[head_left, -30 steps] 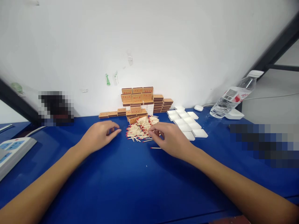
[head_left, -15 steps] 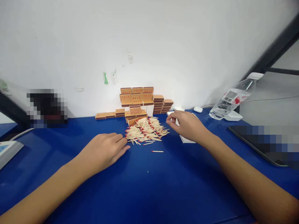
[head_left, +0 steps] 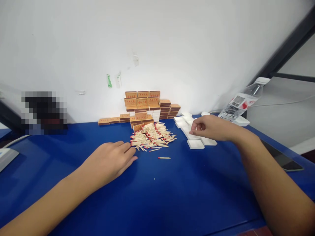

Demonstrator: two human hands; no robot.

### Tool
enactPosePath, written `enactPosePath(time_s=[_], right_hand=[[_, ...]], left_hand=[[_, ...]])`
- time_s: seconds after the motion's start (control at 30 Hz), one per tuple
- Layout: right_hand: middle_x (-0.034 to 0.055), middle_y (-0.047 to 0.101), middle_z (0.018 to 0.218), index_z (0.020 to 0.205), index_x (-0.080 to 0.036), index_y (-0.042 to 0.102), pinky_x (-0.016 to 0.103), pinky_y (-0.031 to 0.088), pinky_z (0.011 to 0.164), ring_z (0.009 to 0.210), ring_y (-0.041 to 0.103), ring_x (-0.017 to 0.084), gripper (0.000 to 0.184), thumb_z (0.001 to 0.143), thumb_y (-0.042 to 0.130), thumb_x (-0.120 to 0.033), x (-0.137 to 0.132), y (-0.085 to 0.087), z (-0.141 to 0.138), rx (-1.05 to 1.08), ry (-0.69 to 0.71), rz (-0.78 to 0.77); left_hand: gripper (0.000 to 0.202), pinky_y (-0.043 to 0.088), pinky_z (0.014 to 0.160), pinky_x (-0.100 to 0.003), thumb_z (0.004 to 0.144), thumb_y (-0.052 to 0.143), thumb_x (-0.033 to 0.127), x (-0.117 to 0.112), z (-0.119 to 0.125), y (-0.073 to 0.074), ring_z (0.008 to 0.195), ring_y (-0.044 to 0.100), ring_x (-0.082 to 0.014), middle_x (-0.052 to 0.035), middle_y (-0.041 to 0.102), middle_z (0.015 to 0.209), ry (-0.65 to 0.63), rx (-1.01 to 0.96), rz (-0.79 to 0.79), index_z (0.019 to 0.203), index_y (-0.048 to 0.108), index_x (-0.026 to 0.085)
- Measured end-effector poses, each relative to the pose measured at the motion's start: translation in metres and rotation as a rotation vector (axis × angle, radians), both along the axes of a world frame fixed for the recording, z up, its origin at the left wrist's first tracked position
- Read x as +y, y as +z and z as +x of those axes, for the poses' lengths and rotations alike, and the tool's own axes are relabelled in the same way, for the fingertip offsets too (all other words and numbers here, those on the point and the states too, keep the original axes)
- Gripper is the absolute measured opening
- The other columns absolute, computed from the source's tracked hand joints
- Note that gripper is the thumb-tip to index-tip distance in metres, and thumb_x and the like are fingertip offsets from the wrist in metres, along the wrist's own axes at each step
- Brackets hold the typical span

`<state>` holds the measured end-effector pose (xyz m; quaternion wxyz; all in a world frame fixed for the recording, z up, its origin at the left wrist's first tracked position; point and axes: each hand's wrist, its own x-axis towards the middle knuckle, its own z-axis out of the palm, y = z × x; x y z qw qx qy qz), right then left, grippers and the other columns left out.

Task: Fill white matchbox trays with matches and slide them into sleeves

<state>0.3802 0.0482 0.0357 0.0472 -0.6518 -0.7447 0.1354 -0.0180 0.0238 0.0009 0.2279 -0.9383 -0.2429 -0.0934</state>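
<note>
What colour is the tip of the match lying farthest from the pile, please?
The match has a red tip; the head view shows it best.

the right hand [head_left: 213,127] has moved from the match pile [head_left: 153,137] to the white trays [head_left: 196,144], the left hand [head_left: 112,160] nearer the pile.

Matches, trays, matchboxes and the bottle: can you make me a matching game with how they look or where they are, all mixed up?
Things:
1. matches
2. trays
3. bottle
4. matchboxes

Clues:
A. orange and brown, piled up by the wall
B. see-through, with a white cap
C. pale sticks with red tips, mostly in a heap
D. all white, near the right hand

Right pairs: 1-C, 2-D, 3-B, 4-A
</note>
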Motion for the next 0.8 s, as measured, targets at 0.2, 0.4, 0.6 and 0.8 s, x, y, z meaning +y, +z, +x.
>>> enactPosePath(time_s=[0.2,0.4,0.6,0.8], right_hand=[[0.0029,0.07,0.084,0.092,-0.024,0.078,0.031,0.044,0.061,0.071,0.064,0.02,0.03,0.073,0.083,-0.047,-0.013,0.0,-0.007,0.042,0.086,-0.299],[0.0003,0.065,0.071,0.078,-0.022,0.076,0.029,0.039,0.056,0.066,0.058,0.017,0.009,0.079,0.074,-0.03,-0.017,0.003,-0.021,0.078,0.169,-0.354],[-0.0034,0.063,0.072,0.083,-0.021,0.072,0.025,0.041,0.058,0.064,0.055,0.012,0.007,0.087,0.073,-0.027,-0.048,-0.002,-0.092,0.388,0.425,-0.139],[-0.0048,0.063,0.078,0.091,-0.02,0.073,0.024,0.04,0.064,0.069,0.055,0.009,0.006,0.089,0.078,-0.021,-0.065,-0.018,-0.139,0.474,0.568,-0.05]], left_hand=[[0.024,0.051,0.062,-0.035,0.106,0.057,0.032,0.001,-0.001,-0.001,0.071,0.07,-0.0224,-0.0038,0.071,0.081,0.012,0.013,-0.01,0.097,0.072,0.017],[0.029,0.051,0.062,-0.036,0.109,0.051,0.031,0.003,-0.003,-0.001,0.071,0.07,-0.0233,-0.0049,0.071,0.08,-0.006,-0.01,-0.011,0.098,0.073,0.015],[0.039,0.054,0.07,-0.036,0.103,0.062,0.049,-0.015,0.008,0.001,0.082,0.074,-0.023,-0.005,0.076,0.095,-0.044,-0.26,-0.215,0.121,0.069,0.016],[0.045,0.051,0.066,-0.036,0.086,0.077,0.06,-0.028,0.018,-0.001,0.08,0.072,-0.0232,-0.0018,0.072,0.09,0.048,-0.261,-0.549,0.107,0.072,0.02]])
